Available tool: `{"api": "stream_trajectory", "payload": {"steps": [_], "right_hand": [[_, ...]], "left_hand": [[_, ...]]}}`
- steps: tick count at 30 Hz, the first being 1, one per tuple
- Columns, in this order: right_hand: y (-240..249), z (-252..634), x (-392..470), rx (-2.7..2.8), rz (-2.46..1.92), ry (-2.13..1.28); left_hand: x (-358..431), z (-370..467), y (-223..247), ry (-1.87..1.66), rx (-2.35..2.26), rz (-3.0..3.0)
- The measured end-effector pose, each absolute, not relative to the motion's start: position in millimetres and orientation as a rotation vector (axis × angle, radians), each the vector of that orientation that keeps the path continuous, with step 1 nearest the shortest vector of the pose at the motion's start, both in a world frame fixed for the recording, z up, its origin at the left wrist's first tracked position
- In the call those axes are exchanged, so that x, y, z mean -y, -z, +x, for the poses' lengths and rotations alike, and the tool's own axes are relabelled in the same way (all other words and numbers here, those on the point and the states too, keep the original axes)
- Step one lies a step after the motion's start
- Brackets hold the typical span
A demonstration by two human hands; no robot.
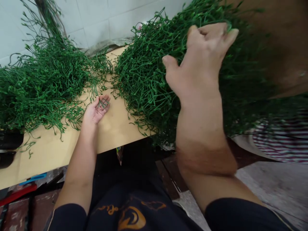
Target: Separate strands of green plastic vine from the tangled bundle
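At the table's (113,128) left edge and back, a loose heap of green stems (40,83) lies spread, apparently the part already dealt with. Just right of it the left hand (97,109) rests palm up and open on the bare wood, a small green sprig (104,103) lying across its fingers, not gripped. Toward the right edge a denser stem pile (144,73) overhangs the front; the right hand (204,54) digs into its top, fingers curled around stems. By its size, much seems left to sort
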State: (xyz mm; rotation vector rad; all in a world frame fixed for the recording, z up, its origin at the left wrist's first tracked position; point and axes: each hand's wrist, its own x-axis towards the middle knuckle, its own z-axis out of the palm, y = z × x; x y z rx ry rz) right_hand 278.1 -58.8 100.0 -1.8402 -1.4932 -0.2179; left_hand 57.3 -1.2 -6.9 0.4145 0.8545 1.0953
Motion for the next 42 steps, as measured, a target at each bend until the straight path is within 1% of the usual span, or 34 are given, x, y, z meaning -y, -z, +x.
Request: {"api": "stream_trajectory", "payload": {"steps": [1,3,6,8,10,18,20,24,28,36,42], "right_hand": [[-98,276,57,1.491,-1.868,0.255],[-84,255,57,1.653,-1.836,0.212],[-48,206,56,2.022,-1.666,-0.111],[-27,179,49,2.078,-1.659,-0.308],[-14,165,41,2.095,-1.639,-0.41],[-7,181,45,2.035,-1.402,-0.754],[-7,184,51,2.036,-1.412,-0.754],[-8,185,57,2.098,-1.438,-0.634],[-10,188,63,2.159,-1.376,-0.559],[-10,199,76,2.21,-1.205,-0.526],[-1,199,63,2.023,-1.238,-0.579]], "left_hand": [[1,57,7,-1.09,-0.856,0.414],[1,58,6,-1.079,-0.854,0.416],[1,61,4,-1.06,-0.857,0.423],[2,63,2,-1.054,-0.887,0.42],[3,64,1,-1.055,-0.905,0.42],[-3,66,4,-1.077,-0.898,0.402],[-2,68,3,-1.086,-0.925,0.391],[3,74,1,-1.108,-0.968,0.376],[4,76,-1,-1.116,-1.026,0.332],[8,79,-8,-1.126,-1.067,0.311],[7,77,-7,-1.045,-1.035,0.393]]}}
